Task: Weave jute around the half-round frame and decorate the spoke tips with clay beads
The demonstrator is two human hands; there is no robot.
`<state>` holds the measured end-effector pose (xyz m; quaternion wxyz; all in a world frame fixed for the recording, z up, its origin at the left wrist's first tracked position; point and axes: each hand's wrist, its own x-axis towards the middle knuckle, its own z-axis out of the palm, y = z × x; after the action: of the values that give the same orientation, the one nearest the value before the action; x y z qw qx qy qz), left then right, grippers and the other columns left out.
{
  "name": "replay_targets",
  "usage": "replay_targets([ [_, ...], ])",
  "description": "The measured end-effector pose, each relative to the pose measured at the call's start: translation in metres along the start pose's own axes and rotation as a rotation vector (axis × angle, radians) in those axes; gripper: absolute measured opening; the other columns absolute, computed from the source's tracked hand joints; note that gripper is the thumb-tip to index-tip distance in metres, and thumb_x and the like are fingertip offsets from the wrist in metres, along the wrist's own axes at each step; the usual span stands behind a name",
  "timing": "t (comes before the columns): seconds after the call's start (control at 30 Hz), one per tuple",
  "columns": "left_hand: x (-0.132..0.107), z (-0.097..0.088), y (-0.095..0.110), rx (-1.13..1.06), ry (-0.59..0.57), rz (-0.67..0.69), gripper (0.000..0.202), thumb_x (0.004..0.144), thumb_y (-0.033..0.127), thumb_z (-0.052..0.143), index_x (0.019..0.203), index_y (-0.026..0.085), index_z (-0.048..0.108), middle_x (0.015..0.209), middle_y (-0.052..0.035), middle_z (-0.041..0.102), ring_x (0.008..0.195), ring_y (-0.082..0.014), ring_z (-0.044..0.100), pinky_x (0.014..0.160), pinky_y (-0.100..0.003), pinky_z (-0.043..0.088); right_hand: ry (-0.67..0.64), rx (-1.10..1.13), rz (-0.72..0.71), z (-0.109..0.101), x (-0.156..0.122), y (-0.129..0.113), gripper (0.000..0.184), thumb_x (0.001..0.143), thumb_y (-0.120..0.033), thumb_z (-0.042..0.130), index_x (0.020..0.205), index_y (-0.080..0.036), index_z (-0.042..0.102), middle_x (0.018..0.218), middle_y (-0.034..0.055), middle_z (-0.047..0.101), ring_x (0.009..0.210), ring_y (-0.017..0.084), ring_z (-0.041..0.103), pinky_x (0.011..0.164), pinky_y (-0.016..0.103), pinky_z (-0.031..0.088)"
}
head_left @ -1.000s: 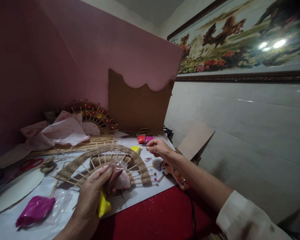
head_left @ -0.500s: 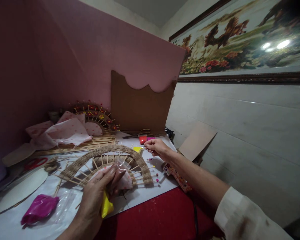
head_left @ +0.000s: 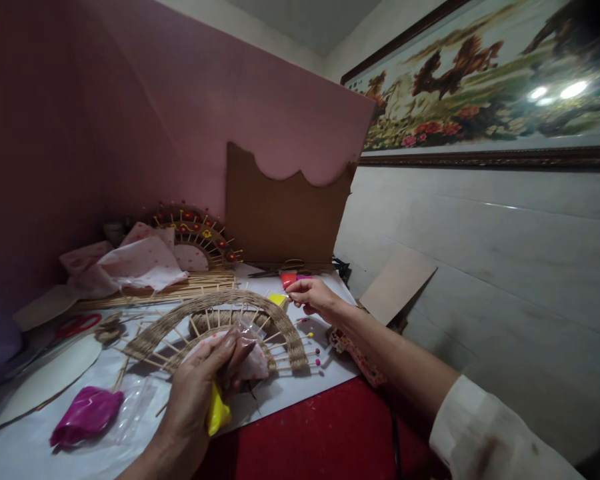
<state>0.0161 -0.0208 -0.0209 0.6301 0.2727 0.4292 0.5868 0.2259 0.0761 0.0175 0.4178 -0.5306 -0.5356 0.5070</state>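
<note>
My left hand (head_left: 195, 393) is closed around a clear plastic bag with yellow clay (head_left: 217, 413) in it, low in the middle of the view. It rests over a woven half-round arch of twine and wooden sticks (head_left: 220, 320) that lies on a white sheet (head_left: 290, 387). My right hand (head_left: 313, 297) reaches out past the arch's right end, its fingers pinched together at a stick tip; what they pinch is too small to make out. Small coloured beads cap the stick ends (head_left: 316, 353) on the arch's right side.
A bag of magenta clay (head_left: 86, 413) lies at the left front. Red and pink clay pieces (head_left: 290, 278) and scissors (head_left: 270, 270) lie behind my right hand. A decorated arch (head_left: 195, 233), pink cloth (head_left: 130, 263), loose sticks and a cardboard panel (head_left: 285, 213) stand at the back. Red cloth (head_left: 320, 440) covers the front.
My right hand has drifted slightly left, towards the arch's top right sticks. My left hand keeps its hold on the yellow clay bag. The view has shifted a little.
</note>
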Motion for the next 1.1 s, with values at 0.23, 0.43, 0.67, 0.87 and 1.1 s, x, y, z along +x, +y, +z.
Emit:
replay_targets([
  [0.23,-0.004,0.003,0.001,-0.003,0.023,0.028,0.039,0.052,0.032,0.080,0.085,0.013,0.071,0.070,-0.0017,0.066,0.047,-0.0089,0.052,0.035,-0.017,0.039,0.006,-0.043,-0.009,0.002,0.006,0.004,0.008,0.067,-0.004,0.060,0.067,-0.012,0.061,0.054,-0.0011,0.057,0.042,0.006,0.042,0.036,0.018,0.021],
  [0.43,-0.004,0.004,0.003,0.008,0.007,-0.008,0.041,0.053,0.035,0.080,0.087,0.014,0.070,0.074,-0.0029,0.067,0.049,-0.0091,0.054,0.036,-0.017,0.039,-0.010,-0.066,-0.020,0.001,0.008,0.008,0.009,0.069,-0.005,0.059,0.070,-0.013,0.063,0.046,-0.0040,0.052,0.039,0.006,0.038,0.036,0.018,0.021],
  [0.67,-0.004,0.002,0.001,0.012,0.016,-0.008,0.041,0.055,0.033,0.079,0.090,0.014,0.070,0.075,-0.0035,0.068,0.049,-0.0092,0.053,0.037,-0.017,0.039,-0.023,-0.078,-0.037,0.000,0.011,0.011,0.009,0.068,-0.006,0.060,0.070,-0.014,0.063,0.047,-0.0042,0.053,0.039,0.006,0.040,0.036,0.018,0.024],
  [0.87,-0.002,0.003,0.001,-0.003,-0.006,-0.005,0.039,0.054,0.034,0.079,0.087,0.013,0.071,0.075,-0.0037,0.068,0.050,-0.0099,0.055,0.038,-0.017,0.038,-0.023,-0.096,-0.046,0.002,0.010,0.009,0.008,0.068,-0.007,0.061,0.073,-0.014,0.062,0.048,-0.0043,0.054,0.037,0.005,0.039,0.034,0.018,0.024],
  [1.1,-0.005,0.002,0.001,0.012,-0.017,0.017,0.038,0.055,0.035,0.079,0.084,0.012,0.071,0.069,-0.0035,0.067,0.044,-0.0079,0.051,0.037,-0.017,0.036,-0.004,-0.142,-0.066,0.005,0.007,0.006,0.009,0.066,-0.005,0.061,0.070,-0.014,0.062,0.042,-0.0059,0.050,0.035,0.005,0.039,0.033,0.017,0.024],
])
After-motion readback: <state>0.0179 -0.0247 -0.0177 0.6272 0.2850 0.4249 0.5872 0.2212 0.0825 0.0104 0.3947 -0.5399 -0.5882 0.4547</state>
